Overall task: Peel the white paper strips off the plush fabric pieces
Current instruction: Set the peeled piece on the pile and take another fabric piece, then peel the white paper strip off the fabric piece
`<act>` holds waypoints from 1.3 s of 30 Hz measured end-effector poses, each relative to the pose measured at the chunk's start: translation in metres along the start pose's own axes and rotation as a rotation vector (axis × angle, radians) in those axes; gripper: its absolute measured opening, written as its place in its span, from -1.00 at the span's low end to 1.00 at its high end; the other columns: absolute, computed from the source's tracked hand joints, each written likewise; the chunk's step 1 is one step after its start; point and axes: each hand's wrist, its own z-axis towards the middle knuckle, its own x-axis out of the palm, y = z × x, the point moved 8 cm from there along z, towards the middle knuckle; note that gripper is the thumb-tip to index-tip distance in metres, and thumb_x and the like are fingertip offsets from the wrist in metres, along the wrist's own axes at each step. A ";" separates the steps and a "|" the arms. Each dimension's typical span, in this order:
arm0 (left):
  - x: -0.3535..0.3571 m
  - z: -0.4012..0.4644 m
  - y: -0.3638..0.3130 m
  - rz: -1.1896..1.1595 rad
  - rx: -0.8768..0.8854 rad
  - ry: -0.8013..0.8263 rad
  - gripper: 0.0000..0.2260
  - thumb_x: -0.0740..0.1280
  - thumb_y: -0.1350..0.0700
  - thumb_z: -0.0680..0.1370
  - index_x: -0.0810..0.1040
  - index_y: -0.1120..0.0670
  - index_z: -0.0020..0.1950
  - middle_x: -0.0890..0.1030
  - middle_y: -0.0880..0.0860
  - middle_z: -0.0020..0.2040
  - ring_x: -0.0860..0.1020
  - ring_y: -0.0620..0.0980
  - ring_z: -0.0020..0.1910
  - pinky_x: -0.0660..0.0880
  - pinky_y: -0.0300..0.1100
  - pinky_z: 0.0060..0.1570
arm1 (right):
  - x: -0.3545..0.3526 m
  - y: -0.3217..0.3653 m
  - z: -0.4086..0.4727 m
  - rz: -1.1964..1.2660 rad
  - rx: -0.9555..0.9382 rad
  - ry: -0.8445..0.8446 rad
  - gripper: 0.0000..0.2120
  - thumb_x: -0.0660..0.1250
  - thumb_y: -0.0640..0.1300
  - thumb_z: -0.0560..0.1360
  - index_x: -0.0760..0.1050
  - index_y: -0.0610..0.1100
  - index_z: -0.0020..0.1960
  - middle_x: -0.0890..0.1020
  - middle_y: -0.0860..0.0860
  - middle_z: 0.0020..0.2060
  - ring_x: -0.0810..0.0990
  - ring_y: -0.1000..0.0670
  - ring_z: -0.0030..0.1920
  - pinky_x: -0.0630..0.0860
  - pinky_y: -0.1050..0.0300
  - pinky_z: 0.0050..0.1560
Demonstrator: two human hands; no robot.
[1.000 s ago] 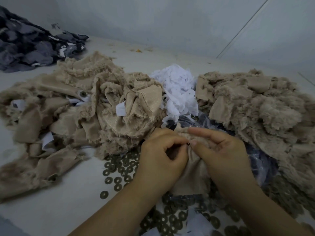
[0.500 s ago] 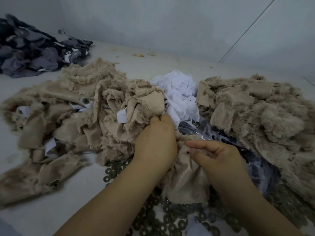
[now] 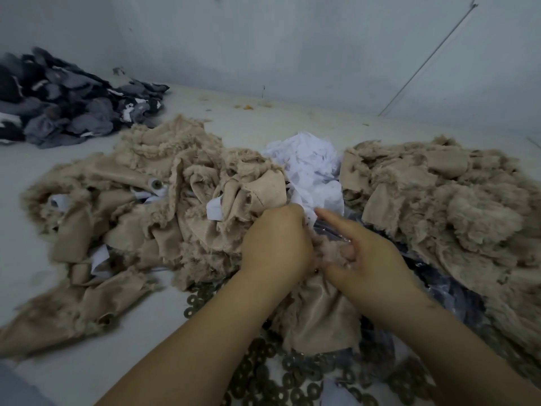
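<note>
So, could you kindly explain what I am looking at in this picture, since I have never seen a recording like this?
There is no machine here: a person works with bare hands, and the single camera sits on their head, looking forward and down.

The left hand is curled into a beige plush fabric piece that lies between both hands. The right hand rests on the same piece with its fingers fairly straight; whether it grips anything I cannot tell.

On the pale work surface lie two heaps of beige plush, one on each side. The left heap shows white paper strips stuck on. Between the heaps sits a pile of crumpled white paper. Dark ring-shaped washers are scattered near the person, and grey fabric scraps lie far left.
</note>
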 end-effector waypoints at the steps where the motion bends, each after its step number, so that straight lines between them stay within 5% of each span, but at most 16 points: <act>1: -0.002 -0.004 -0.002 -0.057 0.026 -0.020 -0.79 0.29 0.19 0.51 0.41 0.02 -0.32 0.46 -0.05 -0.40 0.48 -0.04 -0.39 0.43 -0.12 -0.46 | 0.001 0.000 0.005 0.001 -0.007 0.031 -0.28 0.39 -0.26 0.52 0.25 0.45 0.38 0.54 0.44 0.04 0.59 0.30 -0.10 0.42 0.55 -0.30; 3: -0.001 -0.012 -0.003 -0.204 0.034 -0.019 -0.83 0.34 0.15 0.51 0.53 0.04 -0.29 0.48 -0.06 -0.44 0.47 -0.13 -0.44 0.49 -0.12 -0.43 | 0.003 -0.001 0.012 -0.010 -0.015 0.083 -0.31 0.35 -0.30 0.51 0.31 0.37 0.40 0.55 0.45 -0.24 0.55 0.37 -0.26 0.44 0.50 -0.31; 6: 0.006 -0.020 -0.001 -0.507 -0.039 0.041 -0.81 0.40 0.16 0.53 0.61 0.06 -0.29 0.60 -0.01 -0.40 0.55 -0.10 -0.42 0.55 -0.13 -0.34 | 0.006 -0.003 0.019 -0.050 -0.025 0.124 -0.50 0.35 -0.31 0.47 0.55 0.21 0.23 0.69 0.21 -0.05 0.65 0.23 -0.06 0.61 0.17 0.00; 9: 0.006 -0.022 0.003 -0.784 -0.110 0.007 -0.83 0.42 0.24 0.52 0.62 0.11 -0.28 0.64 0.03 -0.37 0.59 -0.07 -0.38 0.54 -0.18 -0.33 | 0.008 -0.013 0.020 -0.066 0.013 0.130 -0.76 0.38 -0.28 0.46 0.61 0.06 -0.04 0.70 0.04 -0.22 0.66 0.06 -0.16 0.61 -0.07 -0.03; 12: 0.007 -0.024 0.006 -0.980 -0.146 -0.025 -0.84 0.38 0.27 0.55 0.58 0.23 -0.23 0.63 0.23 -0.30 0.60 0.09 -0.32 0.56 -0.06 -0.29 | 0.009 -0.019 0.019 -0.032 0.078 0.119 -0.72 0.38 -0.28 0.47 0.62 0.11 -0.18 0.68 0.03 -0.34 0.62 0.07 -0.28 0.59 0.01 -0.11; 16: 0.009 -0.029 0.012 -1.085 -0.188 -0.041 -0.90 0.35 0.32 0.56 0.51 0.28 -0.16 0.63 0.23 -0.29 0.59 0.06 -0.38 0.55 -0.17 -0.38 | 0.001 -0.023 0.018 0.003 0.157 0.069 -0.69 0.41 -0.25 0.46 0.65 0.04 0.13 0.73 0.07 -0.18 0.69 0.08 -0.12 0.62 0.13 -0.04; 19: 0.009 -0.036 0.025 -1.129 -0.225 -0.056 -0.97 0.33 0.34 0.56 0.50 0.27 -0.05 0.66 0.19 -0.28 0.56 0.04 -0.44 0.54 -0.14 -0.40 | -0.013 -0.018 0.014 -0.035 0.158 0.015 -0.59 0.43 -0.24 0.45 0.56 0.11 0.22 0.61 0.18 -0.39 0.58 0.24 -0.41 0.44 0.42 -0.41; 21: 0.009 -0.039 0.031 -1.133 -0.221 -0.056 -0.94 0.33 0.34 0.56 0.54 0.22 0.01 0.65 0.16 -0.31 0.54 0.02 -0.46 0.52 -0.15 -0.44 | -0.017 -0.011 0.011 -0.056 0.123 -0.008 -0.55 0.44 -0.24 0.45 0.51 0.14 0.25 0.49 0.15 -0.47 0.50 0.23 -0.52 0.34 0.41 -0.54; 24: 0.006 -0.041 0.033 -1.062 -0.161 -0.069 -0.82 0.35 0.33 0.56 0.65 0.07 0.01 0.67 0.08 -0.29 0.59 -0.03 -0.39 0.53 -0.20 -0.36 | -0.007 0.004 0.007 -0.102 0.028 0.041 -0.36 0.42 -0.22 0.48 0.36 0.31 0.40 0.54 0.22 -0.23 0.57 0.09 -0.42 0.43 0.31 -0.50; 26: 0.005 -0.041 0.031 -1.041 -0.119 -0.053 -0.78 0.36 0.31 0.54 0.69 0.00 -0.03 0.68 0.01 -0.26 0.62 -0.10 -0.30 0.53 -0.26 -0.27 | 0.002 0.013 0.004 -0.070 -0.044 0.089 -0.27 0.40 -0.25 0.49 0.29 0.40 0.43 0.49 0.42 0.01 0.54 0.23 -0.39 0.48 0.39 -0.37; 28: 0.005 -0.042 0.027 -1.078 -0.091 -0.020 -0.78 0.34 0.30 0.53 0.70 0.02 -0.06 0.67 -0.04 -0.26 0.60 -0.15 -0.28 0.51 -0.31 -0.25 | 0.004 0.017 0.004 -0.098 -0.102 0.056 -0.36 0.41 -0.28 0.47 0.42 0.30 0.38 0.50 0.40 0.15 0.54 0.44 -0.15 0.46 0.55 -0.10; 30: 0.005 -0.042 0.022 -1.102 -0.062 -0.007 -0.81 0.32 0.29 0.51 0.69 0.06 -0.12 0.64 -0.07 -0.29 0.56 -0.18 -0.31 0.48 -0.35 -0.28 | 0.002 0.015 0.005 -0.093 -0.093 -0.007 -0.53 0.42 -0.30 0.46 0.60 0.16 0.24 0.66 0.25 0.06 0.60 0.33 -0.04 0.47 0.54 0.00; 34: 0.001 -0.044 0.019 -1.111 -0.041 -0.038 -0.82 0.27 0.27 0.48 0.64 0.08 -0.21 0.53 -0.11 -0.43 0.43 -0.21 -0.44 0.38 -0.38 -0.40 | 0.000 0.003 0.007 -0.044 0.004 -0.041 -0.67 0.41 -0.30 0.47 0.70 0.14 -0.02 0.70 0.22 -0.17 0.66 0.20 -0.15 0.55 0.45 -0.13; 39: -0.005 -0.044 0.019 -1.099 -0.039 -0.091 -0.80 0.28 0.26 0.47 0.61 0.00 -0.23 0.49 -0.12 -0.47 0.38 -0.22 -0.49 0.34 -0.37 -0.46 | -0.001 0.001 0.008 -0.066 0.025 -0.055 -0.59 0.43 -0.25 0.47 0.56 0.31 -0.17 0.70 0.20 -0.25 0.69 0.08 -0.25 0.61 0.30 -0.21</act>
